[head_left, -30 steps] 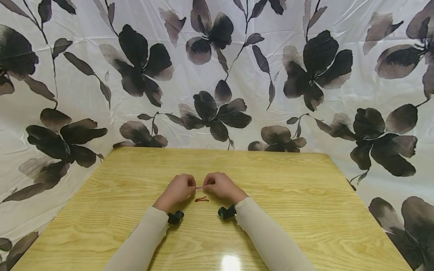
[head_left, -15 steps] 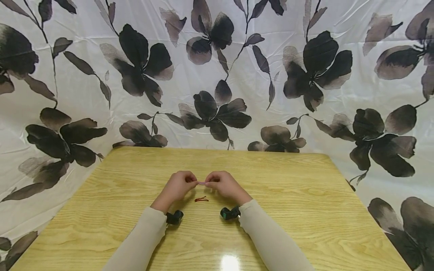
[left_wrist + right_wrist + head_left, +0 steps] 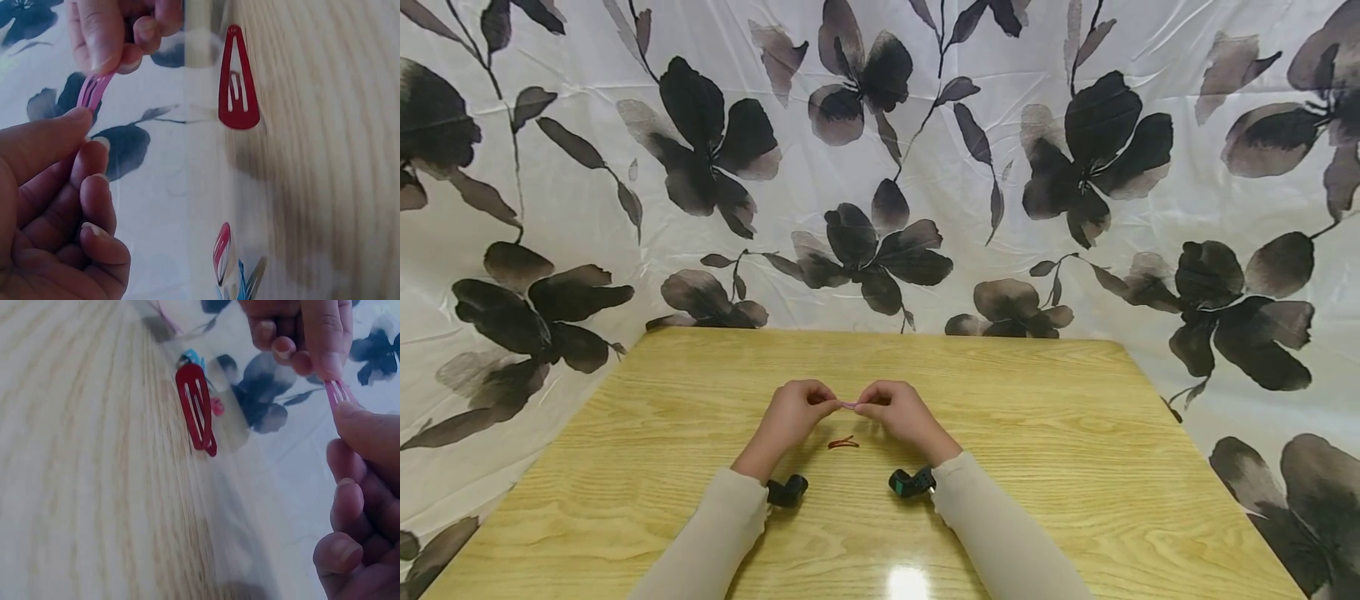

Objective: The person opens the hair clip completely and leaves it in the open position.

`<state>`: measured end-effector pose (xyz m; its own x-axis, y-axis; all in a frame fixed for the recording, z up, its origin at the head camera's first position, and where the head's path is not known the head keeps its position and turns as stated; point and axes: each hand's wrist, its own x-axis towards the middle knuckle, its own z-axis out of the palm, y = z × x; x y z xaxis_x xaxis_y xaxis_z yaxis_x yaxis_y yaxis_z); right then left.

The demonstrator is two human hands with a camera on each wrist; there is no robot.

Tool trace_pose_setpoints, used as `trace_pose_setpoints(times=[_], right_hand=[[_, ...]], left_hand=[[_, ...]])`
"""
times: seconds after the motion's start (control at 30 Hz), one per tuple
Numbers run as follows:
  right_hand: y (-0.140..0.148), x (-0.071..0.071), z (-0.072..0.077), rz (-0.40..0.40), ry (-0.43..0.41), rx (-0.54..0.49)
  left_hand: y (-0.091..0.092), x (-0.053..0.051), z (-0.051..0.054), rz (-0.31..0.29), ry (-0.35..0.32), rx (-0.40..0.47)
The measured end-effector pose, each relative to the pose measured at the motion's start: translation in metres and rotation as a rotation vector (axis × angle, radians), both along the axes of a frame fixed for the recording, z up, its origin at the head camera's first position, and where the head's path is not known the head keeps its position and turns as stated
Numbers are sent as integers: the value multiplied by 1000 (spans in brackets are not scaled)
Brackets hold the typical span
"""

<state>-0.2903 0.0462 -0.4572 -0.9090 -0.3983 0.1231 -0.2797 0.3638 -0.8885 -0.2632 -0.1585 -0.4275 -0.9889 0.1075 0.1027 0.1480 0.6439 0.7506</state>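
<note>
A pink snap hair clip (image 3: 848, 406) is pinched at its two ends between my hands, above the table. My left hand (image 3: 798, 409) grips one end with thumb and forefinger, its other fingers curled loosely in the left wrist view. The opposite end is in my right hand (image 3: 897, 408), pinched the same way. Most of the clip's slotted middle (image 3: 341, 394) shows between the thumbs in the right wrist view. Below the hands lies a red snap hair clip (image 3: 843, 442) on the table, its parts spread apart at one end (image 3: 212, 448).
Small pink (image 3: 222, 250) and blue (image 3: 242, 281) pieces lie past the red clip in the left wrist view; their kind is unclear. The wooden table (image 3: 1037, 467) runs back to a flower-printed cloth (image 3: 985, 275). A dark camera (image 3: 787, 491) sits at each wrist.
Both hands have risen slightly and tilted, still pinching the pink hair clip. The right wrist has shifted a little to the right. The red hair clip stays where it lay.
</note>
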Motion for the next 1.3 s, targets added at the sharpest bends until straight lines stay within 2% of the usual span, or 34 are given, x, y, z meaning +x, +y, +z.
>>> trace_pose_setpoints(times=[0.4,0.7,1.3], right_hand=[[-7,11,3,-64,55,-63],[-14,18,5,-100,83,-60],[-14,22,4,-125,130,-14]], left_hand=[[0,10,-3,53,57,51],[-3,16,-4,69,54,53],[-1,16,-9,73,73,23]])
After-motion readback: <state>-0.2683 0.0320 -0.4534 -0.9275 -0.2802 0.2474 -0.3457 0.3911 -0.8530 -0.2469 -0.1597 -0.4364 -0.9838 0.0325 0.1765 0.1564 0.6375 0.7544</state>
